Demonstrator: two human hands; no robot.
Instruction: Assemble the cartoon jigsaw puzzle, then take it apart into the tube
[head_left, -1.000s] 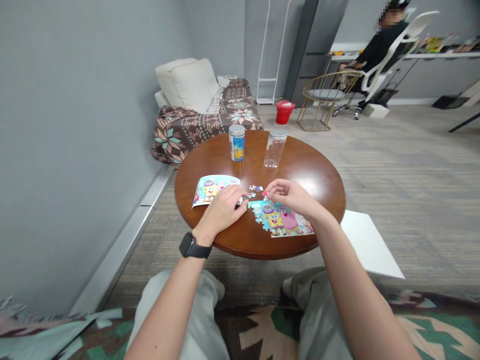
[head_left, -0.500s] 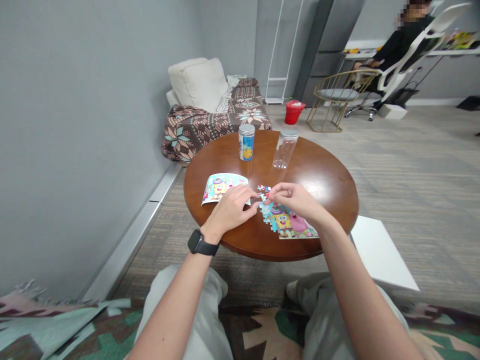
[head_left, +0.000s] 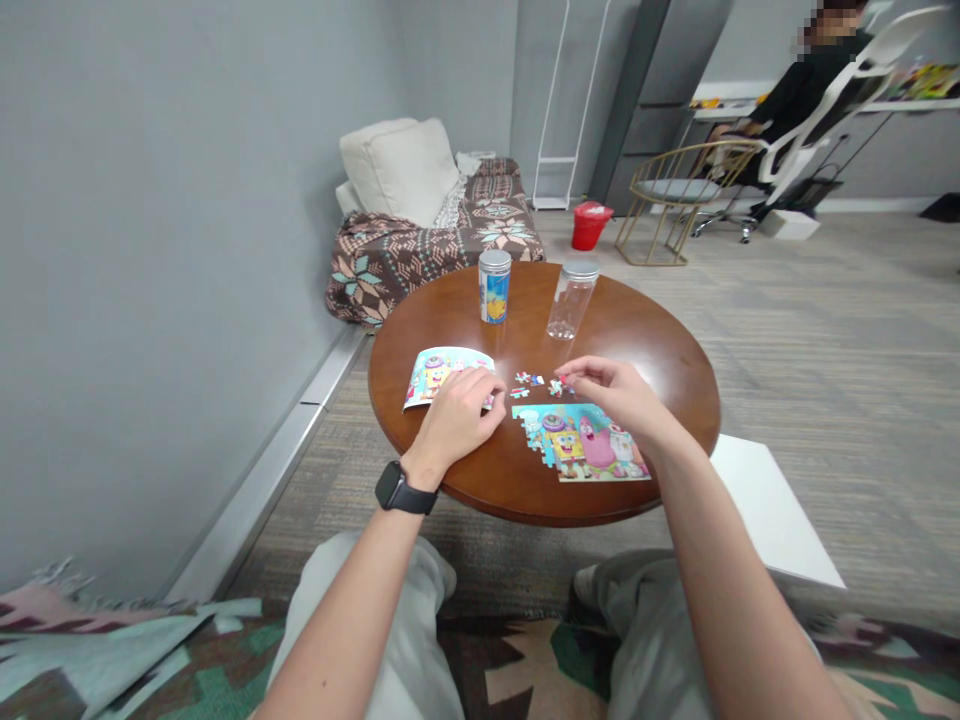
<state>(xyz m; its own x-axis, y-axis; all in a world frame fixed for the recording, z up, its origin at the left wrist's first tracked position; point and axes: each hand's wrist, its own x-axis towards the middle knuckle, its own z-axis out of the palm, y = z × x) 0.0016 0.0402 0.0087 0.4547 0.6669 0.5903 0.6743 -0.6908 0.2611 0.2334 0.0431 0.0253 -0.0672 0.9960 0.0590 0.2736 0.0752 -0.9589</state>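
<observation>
A partly assembled jigsaw puzzle with cartoon characters lies near the front of the round table; its left edge is jagged. Above it, my right hand pinches a small reddish puzzle piece among loose puzzle pieces. My left hand rests over the right part of a curled picture sheet showing similar characters. Its fingers are curled and the thumb tip meets them; whatever is between them, if anything, is hidden. A black watch is on that wrist.
On the far part of the brown table stand a printed can and a clear jar with a silver lid. A white board is at the right. Beyond are a red bin, a wire chair and a seated person.
My right hand has moved right, from the puzzle's upper left corner to the loose pieces, uncovering more of the puzzle. My left hand has drawn back slightly left and curled its fingers.
</observation>
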